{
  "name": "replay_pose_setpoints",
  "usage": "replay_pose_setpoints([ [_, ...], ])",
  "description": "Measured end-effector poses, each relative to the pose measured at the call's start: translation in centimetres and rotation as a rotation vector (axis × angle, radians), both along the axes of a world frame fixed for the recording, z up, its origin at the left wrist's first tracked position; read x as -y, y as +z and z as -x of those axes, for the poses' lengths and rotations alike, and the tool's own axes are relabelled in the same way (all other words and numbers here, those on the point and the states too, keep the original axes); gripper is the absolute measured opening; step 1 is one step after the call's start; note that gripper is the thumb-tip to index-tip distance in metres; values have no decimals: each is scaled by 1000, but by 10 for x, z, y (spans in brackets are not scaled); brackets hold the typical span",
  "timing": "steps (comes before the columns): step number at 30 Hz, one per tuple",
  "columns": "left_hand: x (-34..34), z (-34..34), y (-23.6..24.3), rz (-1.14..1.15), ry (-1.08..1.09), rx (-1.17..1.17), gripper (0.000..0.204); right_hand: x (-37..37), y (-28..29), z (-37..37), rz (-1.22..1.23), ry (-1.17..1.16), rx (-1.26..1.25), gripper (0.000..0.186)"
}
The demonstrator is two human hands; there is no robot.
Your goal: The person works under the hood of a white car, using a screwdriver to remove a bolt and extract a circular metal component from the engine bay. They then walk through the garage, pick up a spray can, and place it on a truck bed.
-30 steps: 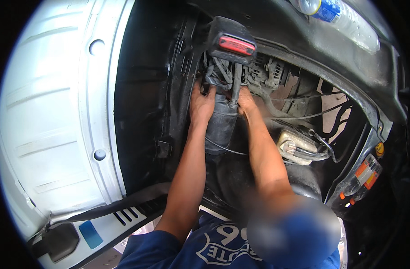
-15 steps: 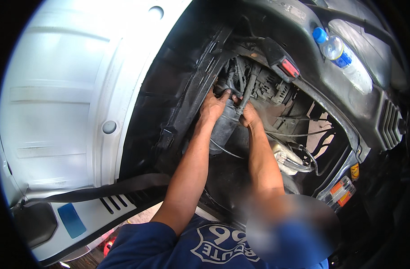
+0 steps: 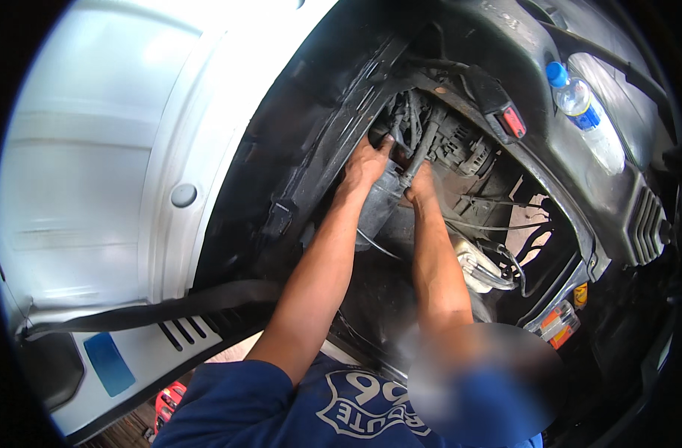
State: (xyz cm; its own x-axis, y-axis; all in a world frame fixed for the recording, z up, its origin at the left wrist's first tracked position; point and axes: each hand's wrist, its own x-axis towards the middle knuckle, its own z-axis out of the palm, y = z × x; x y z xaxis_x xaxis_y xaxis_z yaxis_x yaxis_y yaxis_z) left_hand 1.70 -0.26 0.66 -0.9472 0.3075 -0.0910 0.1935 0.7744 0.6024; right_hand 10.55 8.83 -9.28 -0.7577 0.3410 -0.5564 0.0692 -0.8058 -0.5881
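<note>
Head view: dark hose partly hides right hand; hold unclear.

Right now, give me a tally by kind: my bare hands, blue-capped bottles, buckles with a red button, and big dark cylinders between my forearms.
Bare hands: 2, left hand and right hand
Blue-capped clear bottle: 1
Red-button buckle: 1
Dark cylinder: 1
Total: 5
</note>
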Motion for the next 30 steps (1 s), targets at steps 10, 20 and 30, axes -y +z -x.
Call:
replay_pose_setpoints([
  [10,-3,4,21,-69,2,321,89,-12,-18,0,149,120,-30,35],
  [20,2,0,14,-113,3,124,74,-9,-26,4,243,80,-37,38],
  [30,-6,6,4,7,44,166,53,0,5,-9,151,-120,-180,20],
])
